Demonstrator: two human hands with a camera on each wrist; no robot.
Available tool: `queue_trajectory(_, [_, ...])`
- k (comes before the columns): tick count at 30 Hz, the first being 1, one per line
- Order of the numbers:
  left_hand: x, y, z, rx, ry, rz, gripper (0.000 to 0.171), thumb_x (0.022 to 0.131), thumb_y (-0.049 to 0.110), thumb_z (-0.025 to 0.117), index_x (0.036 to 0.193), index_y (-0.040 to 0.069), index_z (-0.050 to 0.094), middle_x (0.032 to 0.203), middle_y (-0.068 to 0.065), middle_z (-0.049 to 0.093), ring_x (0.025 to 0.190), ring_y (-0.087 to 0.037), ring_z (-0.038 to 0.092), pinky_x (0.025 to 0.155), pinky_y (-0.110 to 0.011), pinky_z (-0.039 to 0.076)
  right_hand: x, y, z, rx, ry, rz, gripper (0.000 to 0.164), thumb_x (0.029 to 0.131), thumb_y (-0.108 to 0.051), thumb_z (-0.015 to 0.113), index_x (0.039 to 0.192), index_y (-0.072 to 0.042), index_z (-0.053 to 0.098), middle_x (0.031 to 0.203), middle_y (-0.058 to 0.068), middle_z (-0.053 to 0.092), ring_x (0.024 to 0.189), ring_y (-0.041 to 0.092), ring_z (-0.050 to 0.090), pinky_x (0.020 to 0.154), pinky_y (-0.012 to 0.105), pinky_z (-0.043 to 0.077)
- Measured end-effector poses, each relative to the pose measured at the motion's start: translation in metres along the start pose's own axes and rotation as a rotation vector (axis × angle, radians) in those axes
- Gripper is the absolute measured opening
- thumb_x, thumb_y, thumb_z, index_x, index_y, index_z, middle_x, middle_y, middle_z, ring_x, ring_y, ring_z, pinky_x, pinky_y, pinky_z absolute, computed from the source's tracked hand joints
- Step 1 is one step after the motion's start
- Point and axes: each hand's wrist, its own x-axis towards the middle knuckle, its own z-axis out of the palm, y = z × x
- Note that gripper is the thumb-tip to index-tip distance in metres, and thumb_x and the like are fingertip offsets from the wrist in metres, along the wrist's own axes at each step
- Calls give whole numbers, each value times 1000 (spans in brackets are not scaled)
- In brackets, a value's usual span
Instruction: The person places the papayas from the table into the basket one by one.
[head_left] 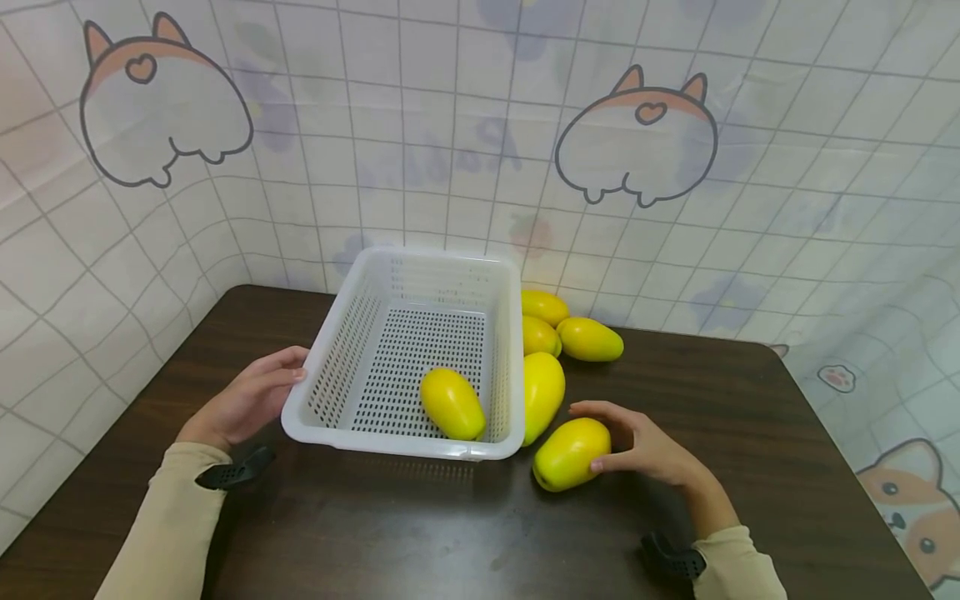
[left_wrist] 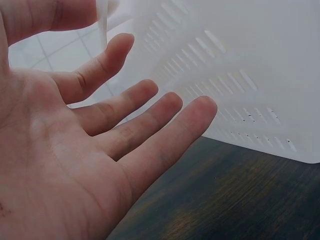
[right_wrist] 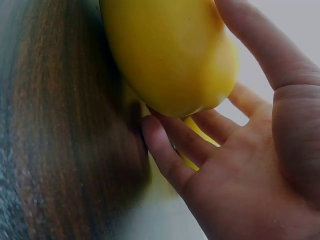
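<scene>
A white perforated plastic basket point(head_left: 408, 443) stands on the table, with one yellow mango point(head_left: 452, 403) lying inside near its front right corner. My left hand point(head_left: 258, 392) holds the basket's left rim. In the left wrist view the thumb crosses that rim, while the other fingers point(left_wrist: 165, 137) spread along the slotted outer wall. To the right of the basket, my right hand point(head_left: 637, 446) grips another mango point(head_left: 572, 454), thumb on its near side and fingers around the far side. The right wrist view shows this mango point(right_wrist: 170, 55) between thumb and fingers, close to the tabletop.
Several more mangoes lie along the basket's right side, including a large one point(head_left: 543, 392) by the wall and another point(head_left: 590, 339) farther back. The dark wooden table point(head_left: 420, 533) meets a patterned cloth backdrop point(head_left: 450, 125) at the back.
</scene>
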Motion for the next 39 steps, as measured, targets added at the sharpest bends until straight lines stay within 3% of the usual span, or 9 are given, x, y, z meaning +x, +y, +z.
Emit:
queue_trajectory(4, [0, 1, 0, 10, 0, 2, 31, 98, 7, 27, 127, 7, 39, 124, -9, 48, 108, -20, 59, 89, -39, 49, 0, 0, -1, 25, -25, -3, 65, 80, -4, 66, 137, -3, 36, 138, 22, 40, 121, 11, 46, 97, 18, 40])
queue_trajectory(12, [0, 1, 1, -6, -9, 3, 31, 98, 6, 26, 126, 6, 39, 123, -9, 49, 107, -20, 59, 89, -39, 49, 1, 0, 0, 23, -58, -4, 61, 81, -5, 66, 135, -3, 38, 132, 9, 48, 112, 16, 50, 94, 22, 43])
queue_trajectory(20, [0, 1, 1, -18, -12, -1, 30, 98, 5, 26, 125, 6, 39, 121, -8, 50, 105, -19, 60, 89, -38, 49, 1, 0, 0, 31, -72, -13, 60, 80, -4, 66, 134, -4, 39, 131, 9, 48, 107, 18, 51, 90, 25, 46])
queue_trajectory(39, [0, 0, -2, -1, -14, -8, 32, 98, 6, 25, 128, 5, 37, 122, -8, 48, 106, -19, 60, 88, -38, 49, -5, -21, -6, 30, -26, -53, 59, 79, 0, 65, 133, -4, 40, 129, 9, 50, 108, 18, 52, 88, 27, 47])
